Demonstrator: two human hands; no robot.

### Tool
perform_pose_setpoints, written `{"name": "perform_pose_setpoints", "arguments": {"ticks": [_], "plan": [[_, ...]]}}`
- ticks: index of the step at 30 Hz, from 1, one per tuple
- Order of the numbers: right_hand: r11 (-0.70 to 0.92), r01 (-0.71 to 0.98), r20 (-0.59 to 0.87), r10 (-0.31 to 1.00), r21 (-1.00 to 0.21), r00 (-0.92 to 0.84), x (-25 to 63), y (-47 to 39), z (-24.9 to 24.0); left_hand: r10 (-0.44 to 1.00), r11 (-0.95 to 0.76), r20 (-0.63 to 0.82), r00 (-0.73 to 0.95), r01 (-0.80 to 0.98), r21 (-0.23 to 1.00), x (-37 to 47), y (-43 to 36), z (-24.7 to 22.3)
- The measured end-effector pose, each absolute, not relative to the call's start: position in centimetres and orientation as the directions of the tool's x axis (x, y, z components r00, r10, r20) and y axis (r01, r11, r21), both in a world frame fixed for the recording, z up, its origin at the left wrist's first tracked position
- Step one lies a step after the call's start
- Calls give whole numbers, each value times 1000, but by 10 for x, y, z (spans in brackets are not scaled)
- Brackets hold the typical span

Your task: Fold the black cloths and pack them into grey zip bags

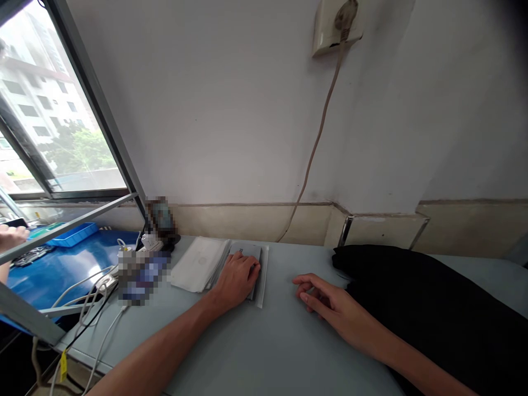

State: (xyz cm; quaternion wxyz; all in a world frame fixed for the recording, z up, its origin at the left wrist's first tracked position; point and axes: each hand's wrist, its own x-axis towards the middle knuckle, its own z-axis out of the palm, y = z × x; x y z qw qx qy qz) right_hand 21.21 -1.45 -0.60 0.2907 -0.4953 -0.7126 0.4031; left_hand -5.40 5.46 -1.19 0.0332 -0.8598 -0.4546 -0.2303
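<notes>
My left hand [236,278] lies over a grey flat packet [247,249] with dark print, its fingers bent and closed at the packet's surface. Part of the packet is hidden beneath the palm. A clear plastic strip [264,275] shows along the right side, perhaps the edge of a bag. Touching the grey packet on the left is a stack of white flat packets [200,264]. My right hand [324,300] hovers over or rests on the grey table [284,341], fingers loosely curled and apart, holding nothing. Beside it lies a black cloth [429,313].
At the left stand a blurred phone-like object [144,278], white cables [88,297] and a metal frame [94,217]. Beyond it, another person's hand [12,237] is near a blue tray [74,234] on a blue surface. A power cord [317,137] hangs down the wall.
</notes>
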Motion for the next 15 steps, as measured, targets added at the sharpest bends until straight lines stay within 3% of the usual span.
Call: {"name": "perform_pose_setpoints", "arguments": {"ticks": [15], "plan": [[177,452,24,946,-874,-323,212,-14,-7,778,-575,408,477,803,159,-53,53,-8]]}}
